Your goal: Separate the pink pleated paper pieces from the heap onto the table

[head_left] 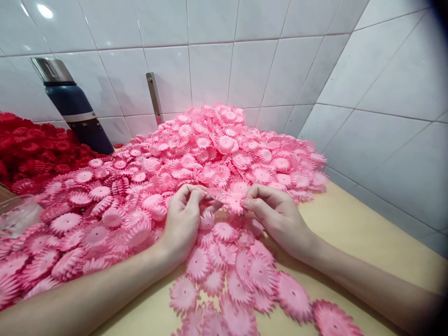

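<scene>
A large heap of pink fabric flower petals (224,154) covers the tan table (350,228) up to the tiled wall. Both my hands rest at the heap's near edge. My left hand (184,219) and my right hand (276,212) each pinch a side of one pink petal piece (229,200) held between them, fingers closed on it. More single pink petals (241,275) lie flat on the table below my wrists.
A pile of red petals (31,149) lies at the far left. A dark blue flask with a steel cap (75,107) stands against the white tiled wall (245,70). A metal bracket (154,98) is fixed to the wall. Clear plastic (17,217) shows at left.
</scene>
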### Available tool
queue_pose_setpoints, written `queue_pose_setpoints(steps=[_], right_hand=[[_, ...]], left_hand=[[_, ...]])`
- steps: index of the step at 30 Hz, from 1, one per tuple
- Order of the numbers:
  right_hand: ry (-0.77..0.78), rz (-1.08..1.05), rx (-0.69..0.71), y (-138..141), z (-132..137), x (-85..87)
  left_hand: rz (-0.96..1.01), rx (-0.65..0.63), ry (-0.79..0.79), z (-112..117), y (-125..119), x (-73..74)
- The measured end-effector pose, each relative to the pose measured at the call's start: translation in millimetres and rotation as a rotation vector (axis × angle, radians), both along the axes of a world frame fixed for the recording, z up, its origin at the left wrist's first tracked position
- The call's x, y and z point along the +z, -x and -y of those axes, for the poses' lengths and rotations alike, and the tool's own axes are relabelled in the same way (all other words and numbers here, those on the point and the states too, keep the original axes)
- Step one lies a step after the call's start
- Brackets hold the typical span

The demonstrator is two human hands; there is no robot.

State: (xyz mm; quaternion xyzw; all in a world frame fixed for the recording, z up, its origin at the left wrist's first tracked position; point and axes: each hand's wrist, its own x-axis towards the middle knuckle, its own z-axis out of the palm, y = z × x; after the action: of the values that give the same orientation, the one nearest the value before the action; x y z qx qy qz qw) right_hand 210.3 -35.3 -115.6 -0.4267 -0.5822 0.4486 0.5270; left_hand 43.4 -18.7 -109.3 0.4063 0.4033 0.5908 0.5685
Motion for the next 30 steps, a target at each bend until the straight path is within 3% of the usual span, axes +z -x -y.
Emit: queue_pose_setpoints(steps=[3,5,8,10,13,17,21,24,30], right_hand=[[-0.034,-0.072,-0.172,-4.4,-4.7,-4.2],[-0.043,-0.088,-0.219,-5.5,-5.9,-4.1],[-0.06,-0.01,-0.125,-2.1,-1.9,0.1],[-0.094,0.047,-0.029,1.4,3.2,3.1],[-0.136,0.084,0.075,3.7,8.6,4.4],[-0.136,0.116,0.036,3.0,7.1,2.9],[-0.097,0.078,0.048,5.8,2.9,3.5],[-0.066,0.039,0.047,7.4,1.0,2.6],[-0.07,-0.07,0.004,-0.2,-3.9,-4.9]], left_hand=[[0.18,0.117,0.068,-5.3,0.3,0.6],[0.224,0.115,0.099,-6.0,0.6,1.4],[0.087,-0.124,-0.001,-1.0,1.1,2.8],[-0.021,-0.191,-0.056,3.8,2.0,4.0],[-0.216,-0.236,-0.119,8.3,4.0,5.0],[-0.308,-0.151,-0.107,7.9,5.2,1.4],[-0.164,-0.028,-0.064,7.2,2.2,-4.4],[0.012,-0.039,-0.007,8.3,-1.2,-5.0],[0.148,0.005,0.102,5.2,-2.9,2.7]])
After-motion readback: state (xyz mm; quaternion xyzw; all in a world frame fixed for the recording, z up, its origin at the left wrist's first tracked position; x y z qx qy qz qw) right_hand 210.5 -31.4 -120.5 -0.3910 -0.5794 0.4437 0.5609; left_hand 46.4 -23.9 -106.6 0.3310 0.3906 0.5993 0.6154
